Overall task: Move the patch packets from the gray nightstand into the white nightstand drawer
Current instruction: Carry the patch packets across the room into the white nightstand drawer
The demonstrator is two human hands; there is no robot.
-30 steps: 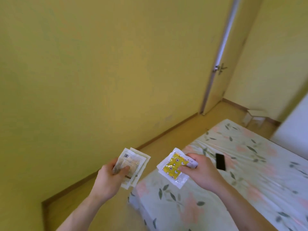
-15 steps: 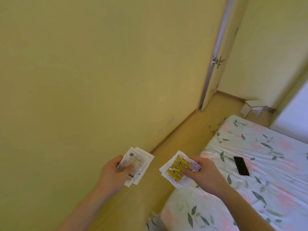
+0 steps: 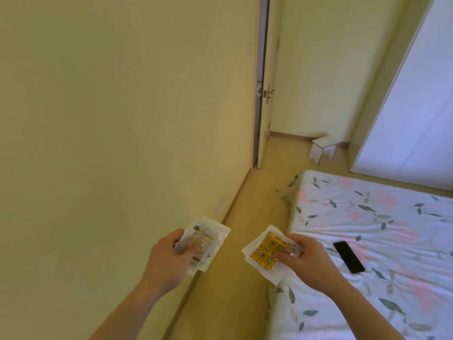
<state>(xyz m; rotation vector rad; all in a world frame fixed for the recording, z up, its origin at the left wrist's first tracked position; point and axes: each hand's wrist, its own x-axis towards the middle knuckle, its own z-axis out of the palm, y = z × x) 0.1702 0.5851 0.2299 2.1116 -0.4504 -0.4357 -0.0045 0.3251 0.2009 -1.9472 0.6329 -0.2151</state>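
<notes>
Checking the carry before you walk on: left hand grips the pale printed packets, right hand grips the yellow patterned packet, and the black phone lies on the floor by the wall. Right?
Not quite. The head view shows the black phone lying on the floral bed, not the floor. The rest holds: the left hand grips the pale printed packets, and the right hand grips the yellow patterned packet.

A single head-worn wide-angle view looks forward and down from standing height. Nearest, at the bottom, are the left hand (image 3: pixel 169 260) and right hand (image 3: pixel 306 262). The wall (image 3: pixel 110 119) fills the left, the bed (image 3: pixel 382 241) the right, and the door (image 3: pixel 266 94) stands far ahead; edges look bent, probably lens distortion.
</notes>
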